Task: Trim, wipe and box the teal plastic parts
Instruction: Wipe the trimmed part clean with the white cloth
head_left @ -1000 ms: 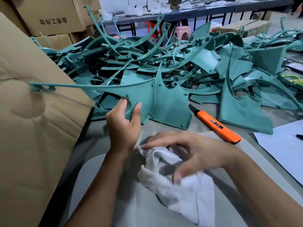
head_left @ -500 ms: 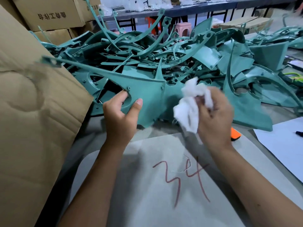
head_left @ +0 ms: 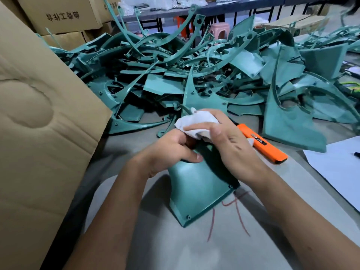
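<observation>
A teal plastic part (head_left: 196, 193) with a broad flat end and screw holes lies in front of me, its wide end toward me over a grey mat. My left hand (head_left: 167, 152) grips its narrow middle. My right hand (head_left: 226, 141) presses a bunched white cloth (head_left: 194, 121) onto the part's far end, which the hands hide. A big heap of teal parts (head_left: 175, 75) covers the table behind.
An orange utility knife (head_left: 261, 145) lies just right of my right hand. A large cardboard box flap (head_left: 39, 133) rises on the left. White paper (head_left: 339, 164) sits at the right edge. The grey mat (head_left: 175, 246) carries red handwriting. More cartons (head_left: 62, 14) stand at the back left.
I pulled the teal part out of the heap and turned it so its wide end points toward me. My right hand lifted the cloth off the mat and brought it onto the part.
</observation>
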Demonstrator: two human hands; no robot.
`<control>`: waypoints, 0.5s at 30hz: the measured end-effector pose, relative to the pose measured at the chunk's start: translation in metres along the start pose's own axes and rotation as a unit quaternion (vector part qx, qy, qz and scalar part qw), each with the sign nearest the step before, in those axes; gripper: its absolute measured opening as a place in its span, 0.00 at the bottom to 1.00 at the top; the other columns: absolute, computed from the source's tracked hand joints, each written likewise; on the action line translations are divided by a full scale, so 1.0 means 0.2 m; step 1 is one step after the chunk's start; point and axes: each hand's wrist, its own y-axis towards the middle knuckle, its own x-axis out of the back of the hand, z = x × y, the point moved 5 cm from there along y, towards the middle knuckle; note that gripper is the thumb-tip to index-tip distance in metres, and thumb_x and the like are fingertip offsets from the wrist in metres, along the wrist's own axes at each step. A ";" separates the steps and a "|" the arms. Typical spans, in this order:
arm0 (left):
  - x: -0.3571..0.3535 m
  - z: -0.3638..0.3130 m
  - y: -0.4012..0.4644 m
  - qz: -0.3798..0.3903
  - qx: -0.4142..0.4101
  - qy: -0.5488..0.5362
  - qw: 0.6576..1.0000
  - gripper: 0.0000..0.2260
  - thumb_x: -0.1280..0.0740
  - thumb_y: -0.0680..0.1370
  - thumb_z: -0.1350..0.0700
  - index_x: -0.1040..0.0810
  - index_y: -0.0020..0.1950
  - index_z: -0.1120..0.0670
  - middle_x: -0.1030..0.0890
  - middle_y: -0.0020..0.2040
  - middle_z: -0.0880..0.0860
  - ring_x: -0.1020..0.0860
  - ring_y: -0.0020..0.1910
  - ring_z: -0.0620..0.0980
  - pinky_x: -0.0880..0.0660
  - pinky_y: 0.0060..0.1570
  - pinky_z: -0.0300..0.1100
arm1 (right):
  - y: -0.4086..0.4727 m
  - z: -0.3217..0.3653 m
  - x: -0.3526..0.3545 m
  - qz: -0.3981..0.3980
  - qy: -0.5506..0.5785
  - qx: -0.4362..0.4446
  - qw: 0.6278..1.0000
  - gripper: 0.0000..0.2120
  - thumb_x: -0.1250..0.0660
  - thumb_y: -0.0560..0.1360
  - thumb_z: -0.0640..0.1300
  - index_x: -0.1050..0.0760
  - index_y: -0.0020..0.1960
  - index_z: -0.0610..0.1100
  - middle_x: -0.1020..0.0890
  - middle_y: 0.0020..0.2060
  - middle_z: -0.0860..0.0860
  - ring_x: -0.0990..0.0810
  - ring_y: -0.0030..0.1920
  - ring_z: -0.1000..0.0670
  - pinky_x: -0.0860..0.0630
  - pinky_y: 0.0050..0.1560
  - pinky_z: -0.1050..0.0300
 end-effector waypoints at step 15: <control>0.11 0.00 0.01 -0.126 -0.013 -0.062 0.990 0.14 0.25 0.68 0.56 0.22 0.45 0.65 0.26 0.36 0.60 0.28 0.33 0.55 0.33 0.33 0.42 | 0.01 -0.15 0.10 -0.137 -0.003 -0.137 0.981 0.14 0.28 0.77 0.50 0.24 0.42 0.39 0.28 0.31 0.53 0.33 0.33 0.52 0.36 0.36 0.53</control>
